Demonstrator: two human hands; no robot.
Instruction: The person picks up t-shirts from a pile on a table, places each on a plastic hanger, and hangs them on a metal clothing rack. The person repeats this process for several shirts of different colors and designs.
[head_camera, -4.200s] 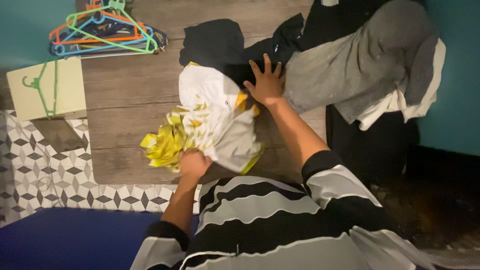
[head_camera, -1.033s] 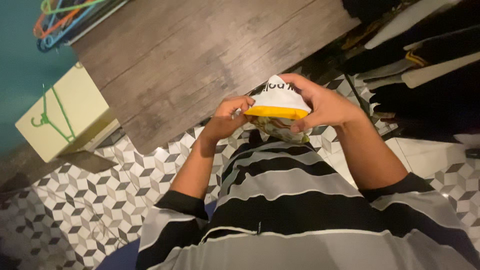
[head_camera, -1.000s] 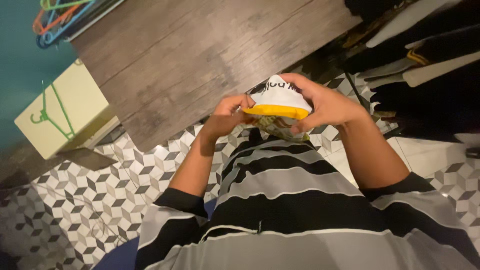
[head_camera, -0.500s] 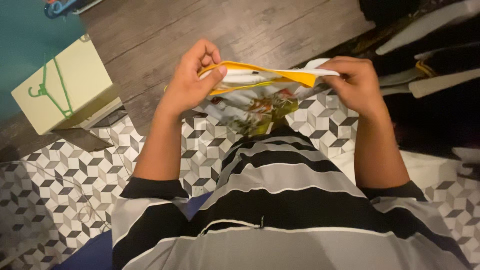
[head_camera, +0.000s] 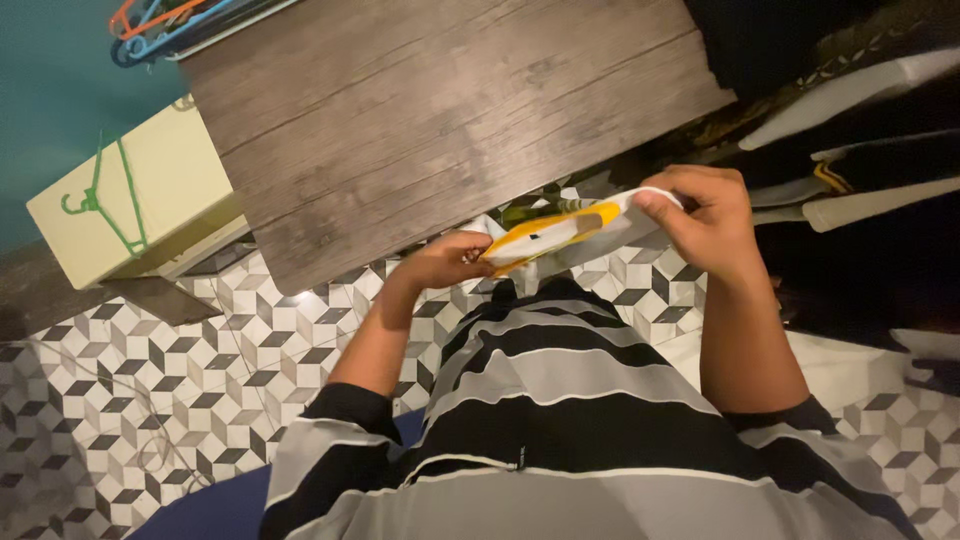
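Cloth is all that shows of the white and yellow shirt (head_camera: 560, 232): only its yellow-edged rim is seen, and the rest hangs down out of sight behind the hands. The left hand (head_camera: 445, 262) pinches one end with fingers closed tight, though its fingertips are hard to make out. The right hand (head_camera: 705, 215) grips the other end, fingers curled shut on the white cloth. The shirt is stretched between them, in front of the striped chest and just past the edge of the wooden table (head_camera: 420, 120).

Half a second ago the hands were higher and the printed part of the shirt hung open; now it is pulled flatter and lower.

The floor (head_camera: 150, 400) has grey and white tiles. A pale box (head_camera: 160, 210) with a green hanger (head_camera: 105, 200) sits by the teal wall (head_camera: 50, 90). Coloured hangers (head_camera: 175, 20) lie at the table's far corner, cut off by the top edge. Dark clothes (head_camera: 860, 130) fill the right side.
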